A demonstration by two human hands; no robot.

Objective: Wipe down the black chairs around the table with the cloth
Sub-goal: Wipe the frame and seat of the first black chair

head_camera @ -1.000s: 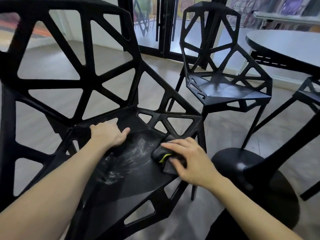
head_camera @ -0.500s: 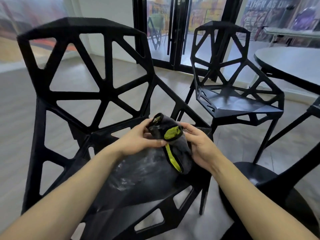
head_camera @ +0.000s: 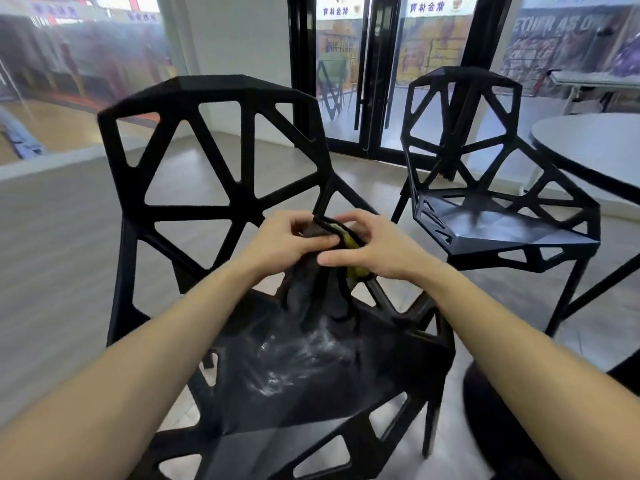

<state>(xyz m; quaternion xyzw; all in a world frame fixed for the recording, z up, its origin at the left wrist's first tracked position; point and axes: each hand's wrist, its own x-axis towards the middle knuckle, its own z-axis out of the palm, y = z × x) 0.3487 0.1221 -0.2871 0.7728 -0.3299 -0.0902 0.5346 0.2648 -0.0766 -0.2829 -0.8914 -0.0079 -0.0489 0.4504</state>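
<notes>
Head view: both hands hold the dark cloth (head_camera: 311,292) above the near black chair's seat (head_camera: 304,386), the left hand (head_camera: 287,242) and right hand (head_camera: 372,251) each pinched shut on its bunched top edge. It hangs limp, so it looks light and soft; best gripped folded into a pad.

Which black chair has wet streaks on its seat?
The near chair directly below both hands; whitish smears mark its seat. The far chair beside the table shows none.
</notes>
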